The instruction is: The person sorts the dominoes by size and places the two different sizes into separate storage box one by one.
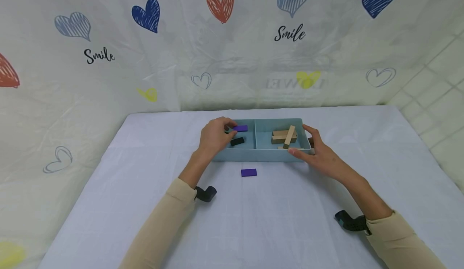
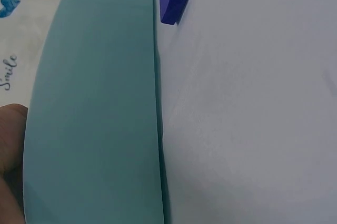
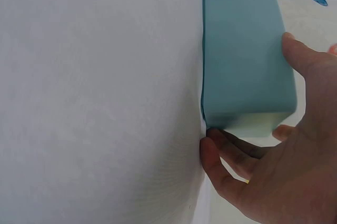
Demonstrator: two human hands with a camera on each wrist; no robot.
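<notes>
My left hand point(image 1: 214, 137) reaches into the left compartment of a light blue divided box point(image 1: 255, 155). Its thumb and forefinger pinch the left end of a purple block point(image 1: 241, 128). A black block point(image 1: 237, 141) lies below that thumb, and another dark piece shows partly behind the fingers. At the box's right end, my right hand point(image 1: 324, 156) grips it, thumb on the front rim and fingers round the end wall; the right wrist view shows this hand point(image 3: 295, 166) up close. Several wooden blocks point(image 1: 284, 136) lie in the right compartment.
Another purple block point(image 1: 248, 172) lies on the white tablecloth point(image 1: 268, 228) in front of the box. Behind the table's far edge hangs a backdrop point(image 1: 232, 51) printed with hearts. A black wrist camera point(image 1: 206, 194) sits on the left wrist, another point(image 1: 349, 220) on the right.
</notes>
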